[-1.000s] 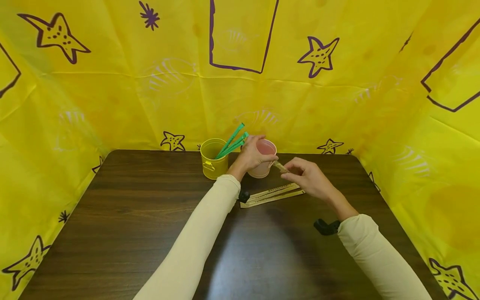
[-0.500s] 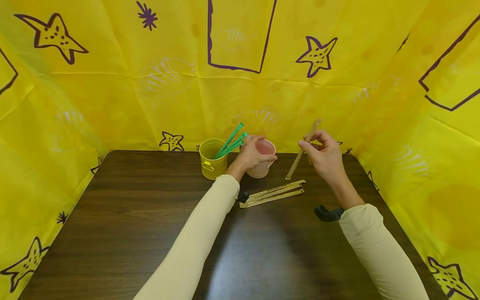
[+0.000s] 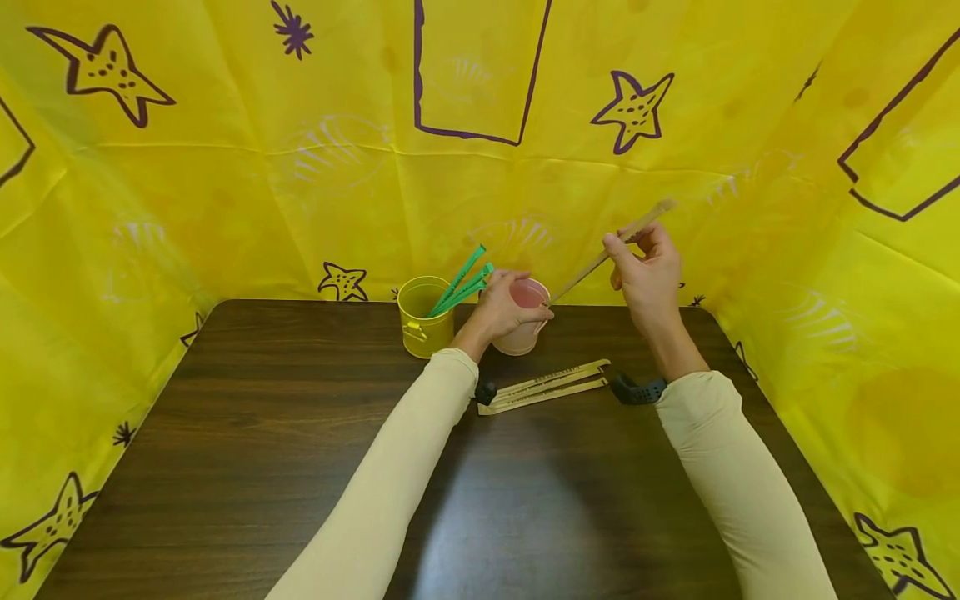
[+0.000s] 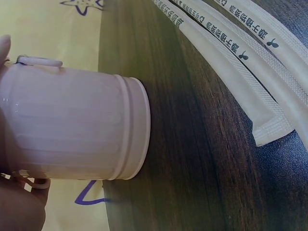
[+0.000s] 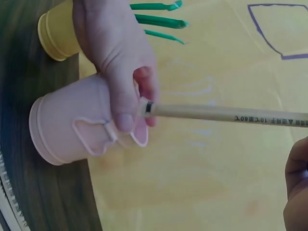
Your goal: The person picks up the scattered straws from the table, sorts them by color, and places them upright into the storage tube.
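Pinching a paper-wrapped straw (image 3: 581, 276) right of the head view's centre, the right hand (image 3: 649, 273) holds its lower end at the rim of a pink bucket (image 3: 517, 340). At mid-frame the left hand (image 3: 502, 312) grips that bucket. Green straws (image 3: 460, 280) lean in a yellow bucket (image 3: 437, 338), centre-left; more wrapped straws (image 3: 546, 396) lie on the worktop (image 3: 262, 433) below.

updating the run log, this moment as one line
left hand: holds pink bucket; right hand: holds brown straw, end by pink bucket; yellow bucket: green straws; table: brown straws
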Tool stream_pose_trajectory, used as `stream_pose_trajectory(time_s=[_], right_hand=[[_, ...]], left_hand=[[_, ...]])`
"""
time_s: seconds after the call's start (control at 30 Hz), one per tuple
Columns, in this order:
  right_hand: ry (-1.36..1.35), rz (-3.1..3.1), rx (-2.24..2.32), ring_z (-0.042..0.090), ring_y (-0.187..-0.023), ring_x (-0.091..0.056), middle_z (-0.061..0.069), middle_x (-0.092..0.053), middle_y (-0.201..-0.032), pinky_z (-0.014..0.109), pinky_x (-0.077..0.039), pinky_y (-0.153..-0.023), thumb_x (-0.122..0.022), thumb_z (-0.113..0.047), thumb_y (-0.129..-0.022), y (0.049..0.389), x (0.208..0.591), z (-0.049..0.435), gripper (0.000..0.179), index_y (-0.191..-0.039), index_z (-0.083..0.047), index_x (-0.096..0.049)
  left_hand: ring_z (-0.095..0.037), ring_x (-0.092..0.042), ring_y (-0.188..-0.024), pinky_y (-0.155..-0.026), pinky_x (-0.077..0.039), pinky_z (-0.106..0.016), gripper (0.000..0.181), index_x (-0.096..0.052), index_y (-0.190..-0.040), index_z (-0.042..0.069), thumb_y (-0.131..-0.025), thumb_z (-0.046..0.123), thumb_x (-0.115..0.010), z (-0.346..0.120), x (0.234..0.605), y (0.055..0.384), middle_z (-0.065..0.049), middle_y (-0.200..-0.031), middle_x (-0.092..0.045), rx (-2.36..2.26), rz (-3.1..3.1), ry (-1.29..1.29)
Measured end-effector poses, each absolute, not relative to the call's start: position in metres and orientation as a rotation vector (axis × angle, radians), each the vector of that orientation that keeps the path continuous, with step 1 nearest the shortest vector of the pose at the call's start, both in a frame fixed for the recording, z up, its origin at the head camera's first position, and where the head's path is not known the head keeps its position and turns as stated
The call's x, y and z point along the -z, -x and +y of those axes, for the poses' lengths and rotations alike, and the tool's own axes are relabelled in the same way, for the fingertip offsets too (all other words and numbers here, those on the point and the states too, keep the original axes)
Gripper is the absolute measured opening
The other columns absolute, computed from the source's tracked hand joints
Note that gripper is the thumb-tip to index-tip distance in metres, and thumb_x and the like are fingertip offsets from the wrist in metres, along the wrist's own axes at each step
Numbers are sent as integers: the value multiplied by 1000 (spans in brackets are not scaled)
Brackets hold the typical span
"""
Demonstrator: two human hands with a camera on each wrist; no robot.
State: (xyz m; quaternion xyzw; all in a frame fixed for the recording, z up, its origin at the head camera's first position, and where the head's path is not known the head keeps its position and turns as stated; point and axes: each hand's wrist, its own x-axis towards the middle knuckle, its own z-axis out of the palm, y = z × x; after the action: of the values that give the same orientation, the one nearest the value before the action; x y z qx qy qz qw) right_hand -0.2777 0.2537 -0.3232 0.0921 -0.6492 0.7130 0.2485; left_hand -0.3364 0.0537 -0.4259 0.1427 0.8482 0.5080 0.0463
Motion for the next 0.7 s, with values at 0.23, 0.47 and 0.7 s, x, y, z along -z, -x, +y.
stream_pose_trajectory(time_s=[0.23, 0.47, 0.7], right_hand=[[-239, -1871, -1935, 7, -37, -41, -2, -63, -86, 18, -37, -41, -75, -11, -93, 298, 337, 238, 14, -99, -10, -63], [-146, -2111, -1848, 6, -45, -42, -5, -62, -88, 16, -34, -42, -73, -10, -94, 293, 349, 219, 23, -108, 5, -61], [-117, -2234, -1732, 4, -55, -44, -6, -62, -89, 15, -32, -45, -73, -10, -94, 284, 349, 210, 32, -114, 11, -60]], left_hand=[[-24, -53, -126, -107, -50, -39, 93, -47, -151, 17, -75, 46, -90, 53, 425, 336, -5, -149, -39, -1566, 2571, -428], [-25, -53, -126, -108, -50, -40, 93, -47, -151, 14, -75, 45, -90, 53, 425, 334, -5, -149, -39, -1582, 2574, -448], [-26, -53, -126, -106, -50, -40, 93, -47, -151, 15, -75, 46, -90, 54, 426, 335, -5, -149, -39, -1566, 2592, -444]])
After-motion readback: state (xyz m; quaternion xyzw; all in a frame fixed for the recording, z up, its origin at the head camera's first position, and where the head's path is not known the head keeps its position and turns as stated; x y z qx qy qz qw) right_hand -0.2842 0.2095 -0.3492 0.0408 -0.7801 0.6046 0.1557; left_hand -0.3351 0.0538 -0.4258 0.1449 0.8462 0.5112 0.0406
